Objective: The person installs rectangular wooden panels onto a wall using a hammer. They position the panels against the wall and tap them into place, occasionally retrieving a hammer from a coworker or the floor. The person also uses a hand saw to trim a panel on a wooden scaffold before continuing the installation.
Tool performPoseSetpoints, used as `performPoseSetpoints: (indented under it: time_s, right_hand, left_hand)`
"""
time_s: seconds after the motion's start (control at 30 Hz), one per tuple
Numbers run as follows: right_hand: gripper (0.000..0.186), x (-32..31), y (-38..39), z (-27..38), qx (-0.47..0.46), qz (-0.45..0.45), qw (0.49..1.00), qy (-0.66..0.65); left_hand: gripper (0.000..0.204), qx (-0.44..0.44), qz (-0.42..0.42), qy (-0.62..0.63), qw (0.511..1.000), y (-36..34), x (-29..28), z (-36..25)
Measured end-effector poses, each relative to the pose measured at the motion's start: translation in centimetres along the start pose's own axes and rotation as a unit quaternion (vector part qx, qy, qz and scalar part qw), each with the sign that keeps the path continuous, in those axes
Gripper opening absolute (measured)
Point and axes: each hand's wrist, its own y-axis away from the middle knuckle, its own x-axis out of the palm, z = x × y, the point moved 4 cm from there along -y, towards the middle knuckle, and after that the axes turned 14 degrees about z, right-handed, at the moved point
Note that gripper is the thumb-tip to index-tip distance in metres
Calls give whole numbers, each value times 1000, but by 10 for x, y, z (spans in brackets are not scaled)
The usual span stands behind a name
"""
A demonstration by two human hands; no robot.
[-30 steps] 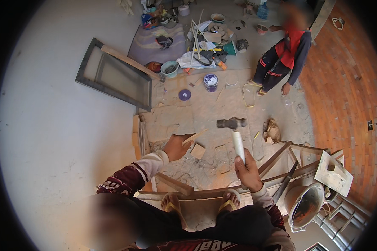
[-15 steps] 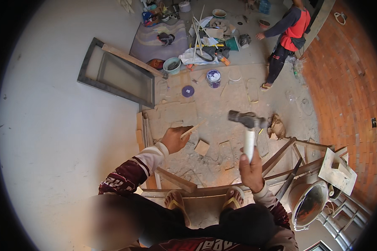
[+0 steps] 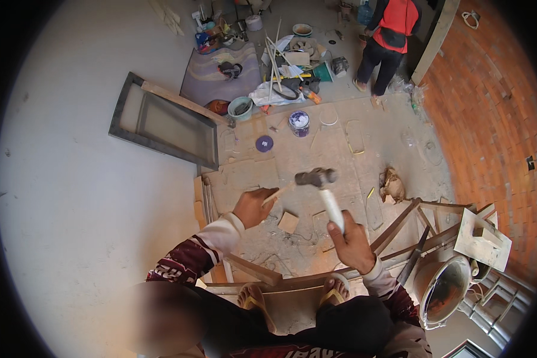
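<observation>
My right hand (image 3: 353,243) is wrapped round the white handle of a hammer (image 3: 332,209), its dark metal head raised and pointing left. In my left hand (image 3: 253,207) a thin strip of wood (image 3: 278,194) is pinched, and its free end points toward the hammer head. The two lie close together in the picture; whether they touch I cannot tell. Below and between my hands, a small square piece of wood (image 3: 288,222) lies on the dusty floor. My feet in yellow-strapped sandals (image 3: 253,298) stand on a board behind a wooden beam (image 3: 304,283).
At right, a bucket (image 3: 426,292), a hand saw (image 3: 413,256) and a plastering float (image 3: 482,238) sit beside the beam. A framed panel (image 3: 167,122) leans on the left wall. Farther off are a paint can (image 3: 299,122), heaped tools and a person in red (image 3: 394,30).
The hammer has swung left, its head now close to the wood strip. My left hand has shifted slightly. The person in red has stepped farther back and turned away.
</observation>
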Motion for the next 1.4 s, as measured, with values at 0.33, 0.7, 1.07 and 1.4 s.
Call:
performPoseSetpoints:
  time_s: [0.33,0.7,1.07,1.4]
  right_hand:
    - [33,10,-3,3,-67,-19,997,-17]
    - [36,13,-1,1,-38,-17,998,-54]
    - [32,14,-3,-63,15,-132,985,-106]
    - [37,35,2,-119,62,-152,938,-306]
  left_hand:
    - [24,16,8,-21,1000,-2,1,-1]
    - [25,-16,12,-30,999,6,5,2]
    - [19,-115,-12,477,871,2,0,22]
    - [29,-100,-105,705,694,-6,-2,6]
